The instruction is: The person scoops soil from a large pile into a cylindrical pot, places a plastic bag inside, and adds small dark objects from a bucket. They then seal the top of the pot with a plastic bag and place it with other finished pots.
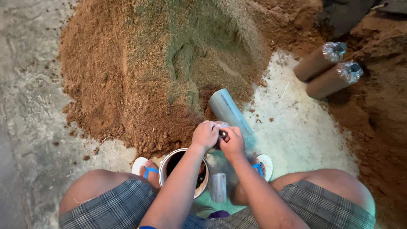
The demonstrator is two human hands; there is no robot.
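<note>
Left hand (205, 135) and right hand (232, 143) together, fingers curled tight on small dark ring (222, 135). Grey pipe (229, 111) just beyond fingertips; metal can (183, 172) below wrists.

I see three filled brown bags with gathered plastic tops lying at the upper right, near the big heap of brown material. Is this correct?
Not quite. The head view shows two filled brown bags, not three, lying side by side at the upper right with gathered clear plastic tops. The rest holds: they lie near the big heap of brown material.
</note>
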